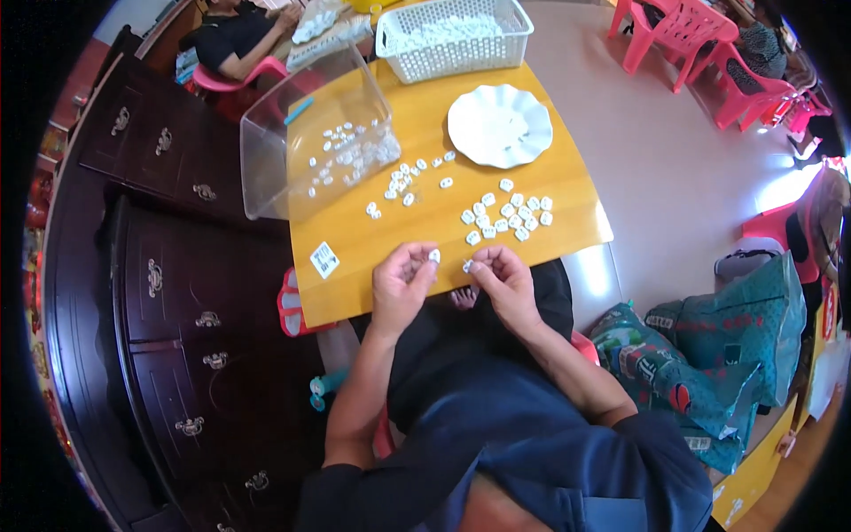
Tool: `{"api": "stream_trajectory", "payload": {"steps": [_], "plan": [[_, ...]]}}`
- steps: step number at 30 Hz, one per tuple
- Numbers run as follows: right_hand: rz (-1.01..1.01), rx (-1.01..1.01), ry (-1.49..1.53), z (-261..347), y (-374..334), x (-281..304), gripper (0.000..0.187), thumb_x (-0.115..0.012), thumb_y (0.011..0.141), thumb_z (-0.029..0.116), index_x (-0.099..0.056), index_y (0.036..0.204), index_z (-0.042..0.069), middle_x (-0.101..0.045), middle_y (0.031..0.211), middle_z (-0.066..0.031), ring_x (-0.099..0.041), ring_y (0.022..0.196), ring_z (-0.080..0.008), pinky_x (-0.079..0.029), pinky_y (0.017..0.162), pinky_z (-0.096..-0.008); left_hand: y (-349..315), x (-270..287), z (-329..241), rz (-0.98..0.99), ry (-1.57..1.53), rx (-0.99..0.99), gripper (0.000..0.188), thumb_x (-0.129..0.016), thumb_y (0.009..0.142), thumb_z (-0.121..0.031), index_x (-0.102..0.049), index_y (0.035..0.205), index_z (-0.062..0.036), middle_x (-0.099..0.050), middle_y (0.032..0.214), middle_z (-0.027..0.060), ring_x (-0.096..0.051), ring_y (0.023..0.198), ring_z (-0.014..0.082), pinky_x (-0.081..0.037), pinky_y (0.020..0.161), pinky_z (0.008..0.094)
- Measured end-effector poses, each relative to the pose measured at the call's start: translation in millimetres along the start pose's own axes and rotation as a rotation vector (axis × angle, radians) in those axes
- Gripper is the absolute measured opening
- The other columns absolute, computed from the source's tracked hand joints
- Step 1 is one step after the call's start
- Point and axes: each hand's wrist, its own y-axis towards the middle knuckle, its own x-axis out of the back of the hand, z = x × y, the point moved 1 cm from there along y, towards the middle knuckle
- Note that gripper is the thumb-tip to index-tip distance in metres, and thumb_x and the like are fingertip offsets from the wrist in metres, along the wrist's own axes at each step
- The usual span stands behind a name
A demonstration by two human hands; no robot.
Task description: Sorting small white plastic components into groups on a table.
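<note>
Close to the table's near edge, my left hand pinches a small white oval piece between thumb and fingers. A short gap to its right, my right hand grips a small white piece with dark marks. Beyond my right hand lies a loose group of squarish white pieces with dark marks. Smaller rounded white pieces are scattered farther left. A scalloped white plate holds a few small white bits. The yellow table carries all of these.
A clear plastic bin stands tilted at the table's left, with small pieces around its open side. At the far edge is a white perforated basket full of white pieces. A dark drawer cabinet flanks the left; green sacks lie right. Another person sits far left.
</note>
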Motion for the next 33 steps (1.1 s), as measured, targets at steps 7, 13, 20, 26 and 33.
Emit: {"api": "stream_trajectory", "payload": {"steps": [7,13,20,26,33], "plan": [[0.049,-0.021,-0.041,-0.7,-1.4,-0.4,0.009,-0.064,0.1,0.008,-0.06,0.107,0.004,-0.061,0.08,0.0041,-0.051,0.06,-0.0018,-0.041,0.054,-0.018,-1.2,0.1,4.5,0.068,0.036,0.023,0.024,-0.063,0.093,0.006,-0.065,0.116,0.0031,-0.068,0.096,0.0011,-0.062,0.076,0.002,-0.05,0.068,0.0177],[0.073,-0.028,-0.053,-4.7,-3.6,1.2,0.009,-0.066,0.099,0.008,-0.062,0.106,0.004,-0.061,0.082,0.0052,-0.051,0.063,-0.0006,-0.041,0.055,-0.0172,-4.1,-1.0,4.1,0.106,0.072,0.043,0.026,-0.063,0.092,0.005,-0.068,0.118,0.0032,-0.068,0.093,0.0001,-0.06,0.075,0.0011,-0.049,0.067,0.0176],[0.092,-0.036,-0.069,-7.5,-2.9,5.0,0.009,-0.066,0.099,0.007,-0.063,0.106,0.003,-0.063,0.087,0.0041,-0.056,0.074,-0.0013,-0.045,0.064,-0.0175,-1.0,-3.4,1.7,0.149,0.128,0.01,0.028,-0.063,0.09,0.006,-0.071,0.116,0.0014,-0.067,0.09,-0.0007,-0.059,0.071,0.0016,-0.049,0.065,0.0178],[0.118,-0.047,-0.076,-7.4,-2.4,6.1,0.009,-0.066,0.1,0.006,-0.062,0.107,0.002,-0.066,0.091,0.0019,-0.06,0.081,-0.003,-0.048,0.07,-0.0182,-0.1,-5.0,-6.3,0.213,0.223,-0.022,0.028,-0.064,0.089,0.006,-0.071,0.115,0.0012,-0.067,0.092,0.0027,-0.061,0.071,0.0044,-0.05,0.065,0.0194],[0.085,-0.032,-0.072,-6.6,-2.8,3.8,0.011,-0.068,0.098,0.007,-0.064,0.107,0.002,-0.064,0.083,0.0045,-0.055,0.068,-0.001,-0.044,0.059,-0.0171,2.1,-9.2,-12.9,0.275,0.31,-0.083,0.026,-0.064,0.088,0.006,-0.071,0.113,0.0018,-0.066,0.089,0.0051,-0.062,0.071,0.0079,-0.051,0.064,0.0226]]}}
